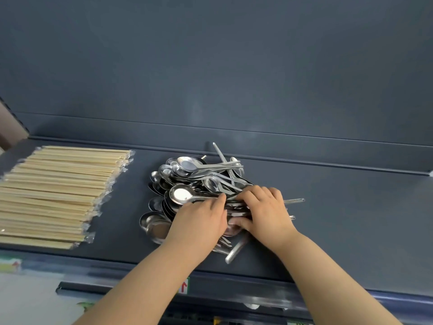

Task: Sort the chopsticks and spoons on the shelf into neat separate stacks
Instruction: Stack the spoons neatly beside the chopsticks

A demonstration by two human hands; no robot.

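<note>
Spoons [187,181]: loose heap at the middle of the shelf [328,207], handles mostly pointing right. Chopsticks [54,191]: wrapped, laid in a row at the left, well apart from the heap. Right hand [264,214]: grip curled round a bunch of spoon handles. Left hand [201,221]: on the heap just beside it, fingertips hidden, grip cannot be told.

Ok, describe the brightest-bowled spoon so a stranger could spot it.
On the dark shelf, right of the wrapped chopsticks, lies a heap of steel spoons. The bright spoon lies on top, beside the left hand's fingertips; only its bowl glares white.
</note>
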